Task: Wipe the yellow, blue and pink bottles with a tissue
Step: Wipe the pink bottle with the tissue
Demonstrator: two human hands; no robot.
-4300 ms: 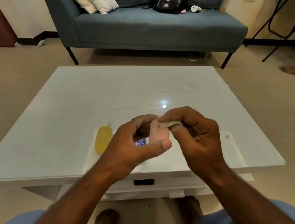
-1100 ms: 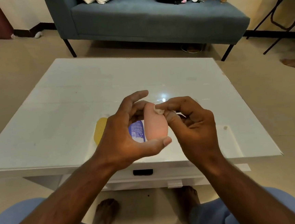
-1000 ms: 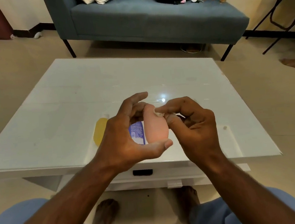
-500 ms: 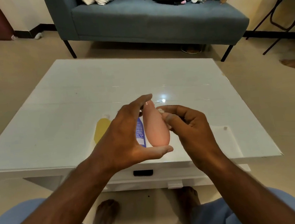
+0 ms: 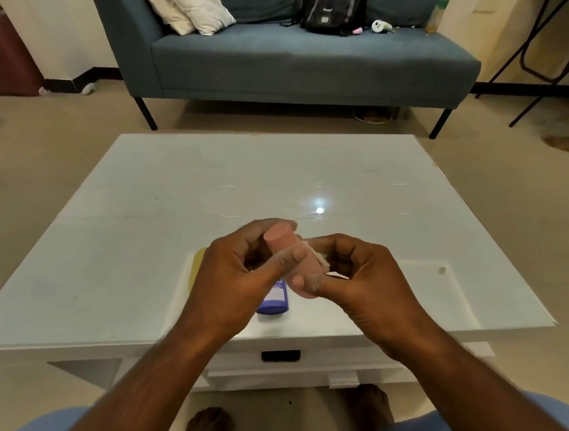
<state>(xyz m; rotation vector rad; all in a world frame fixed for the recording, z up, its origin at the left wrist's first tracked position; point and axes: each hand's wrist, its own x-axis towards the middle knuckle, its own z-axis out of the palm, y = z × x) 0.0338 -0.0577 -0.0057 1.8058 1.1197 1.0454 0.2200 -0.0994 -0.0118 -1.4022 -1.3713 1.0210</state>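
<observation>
the small pink plastic bottle (image 5: pixel 288 259), smooth and rounded, is held above the near part of the white glass-topped desk (image 5: pixel 133 235), between both hands. my left hand (image 5: pixel 237 281) grips it, thumb across the front and the other fingers curled behind the upper body. my right hand (image 5: pixel 357 274) pinches a small white tissue (image 5: pixel 319 258) against the bottle's right flank, with its thumb pressed on the lower end.

handling, as i judge it: the bottle looks light and fairly stiff, though the walls may give a little under a hard squeeze. the skin looks smooth, so it could slip or spin in the grip. i would take hold at the mid-body, thumb opposed to fingers, and leave the flank bare for the tissue. the tissue is thin and soft; it will bunch or tear under heavy rubbing.

the blue labelled bottle (image 5: pixel 273 302) lies on the desk just below my left hand, partly hidden. the yellow bottle (image 5: pixel 196 266) lies beside it to the left, mostly hidden behind my left hand. whether either has been wiped, i cannot tell.
</observation>
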